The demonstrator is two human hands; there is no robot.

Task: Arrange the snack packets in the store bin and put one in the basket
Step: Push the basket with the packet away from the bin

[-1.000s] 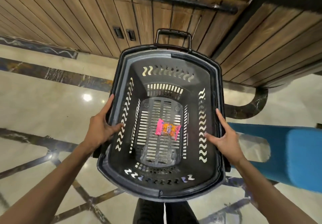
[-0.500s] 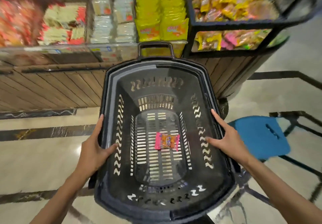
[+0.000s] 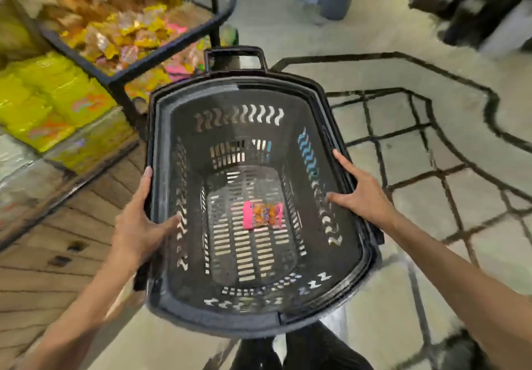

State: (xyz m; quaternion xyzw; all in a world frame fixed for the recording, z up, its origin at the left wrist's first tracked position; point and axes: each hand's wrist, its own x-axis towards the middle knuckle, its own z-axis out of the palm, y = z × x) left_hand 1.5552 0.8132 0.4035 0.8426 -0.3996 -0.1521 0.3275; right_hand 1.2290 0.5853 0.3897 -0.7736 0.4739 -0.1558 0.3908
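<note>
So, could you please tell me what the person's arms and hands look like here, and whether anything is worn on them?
Both forearms are bare all the way to the bottom of the frame: no sleeves show. The left hand and right hand wear no gloves, and no watch, bracelet or ring is visible. Motion blur softens the finer detail.

The black basket [image 3: 161, 145] holds one pink-and-orange snack packet [image 3: 262, 214], apparently lying flat on its slotted bottom.
</note>
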